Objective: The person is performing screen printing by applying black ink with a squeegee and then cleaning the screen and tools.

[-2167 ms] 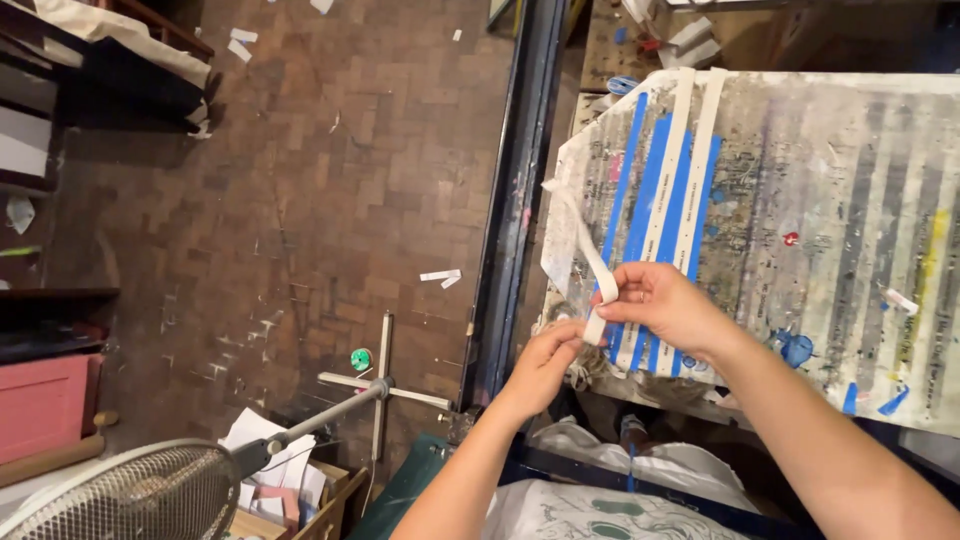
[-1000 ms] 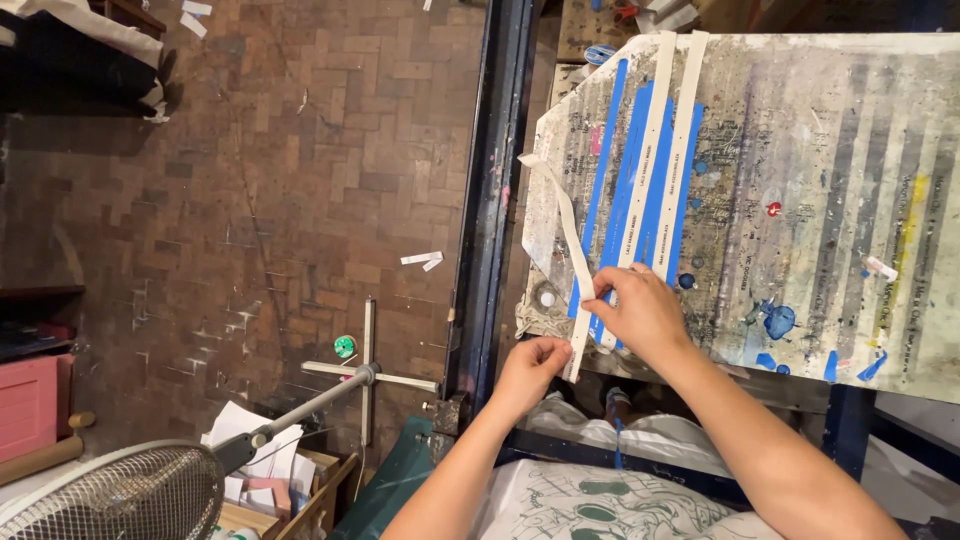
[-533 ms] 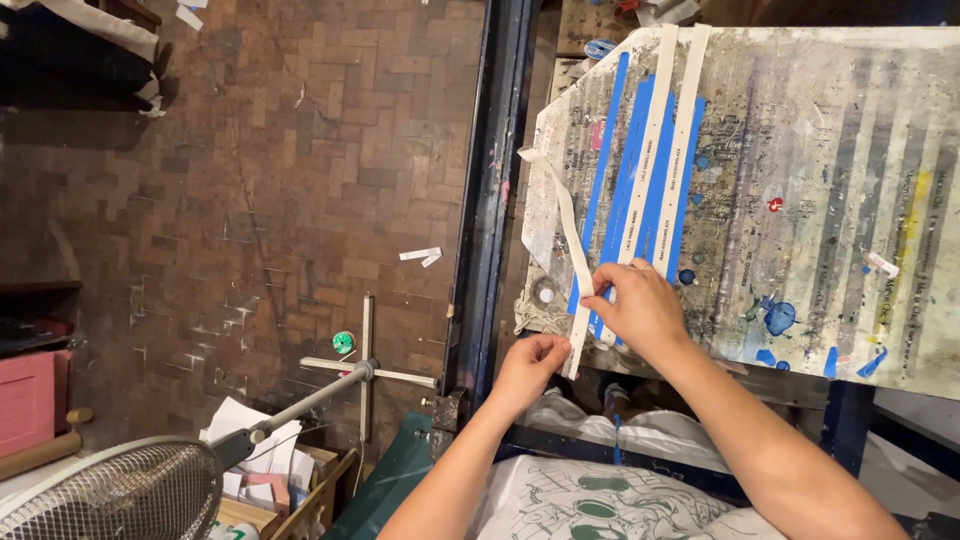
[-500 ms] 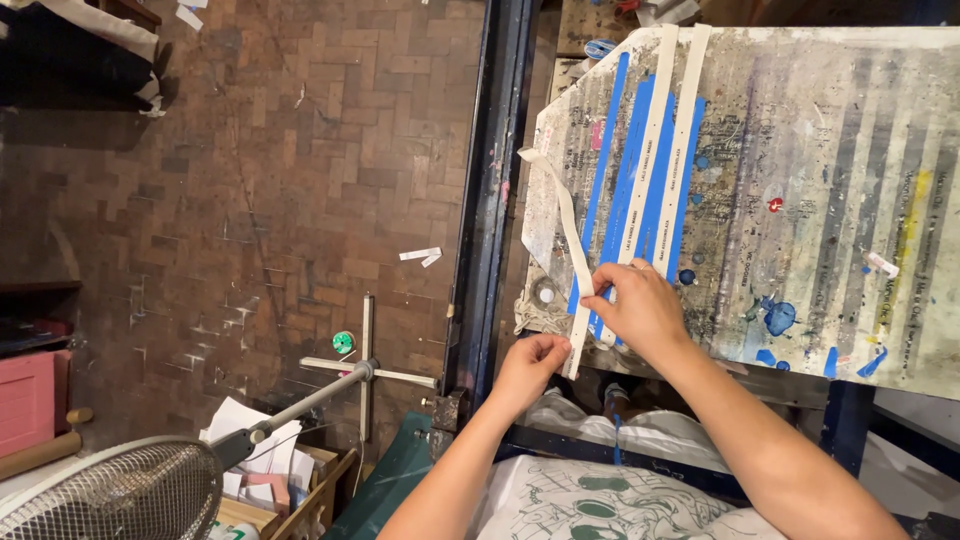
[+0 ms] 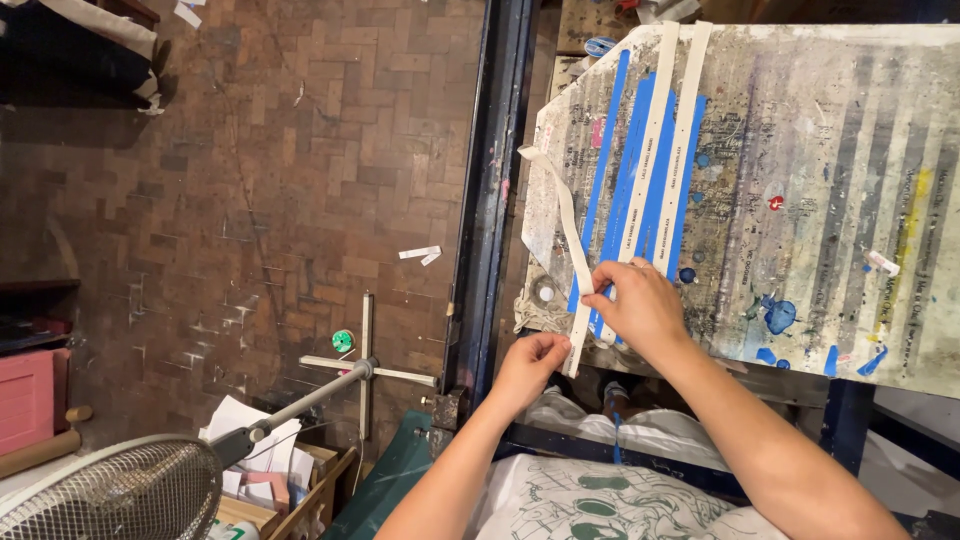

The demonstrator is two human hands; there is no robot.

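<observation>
A long white strip [image 5: 573, 240] lies curled across the near left part of a paint-stained work board [image 5: 800, 190]. My left hand [image 5: 533, 362] pinches the strip's near end at the board's front edge. My right hand [image 5: 637, 303] presses fingertips on the same strip a little farther up, beside two other white strips [image 5: 665, 150] that lie flat over blue tape bands [image 5: 620, 180]. The strip's far end lifts off the board at the left edge.
A dark blue metal frame rail [image 5: 495, 190] runs beside the board. Brick floor [image 5: 280, 180] lies to the left with scraps of paper [image 5: 420, 253]. A fan [image 5: 110, 495] on a cross stand [image 5: 362, 368] and a box of papers [image 5: 270, 480] sit at lower left.
The view shifted slightly since the earliest frame. Both hands slid down the strip toward the board's near edge and have held nearly still for the last second.
</observation>
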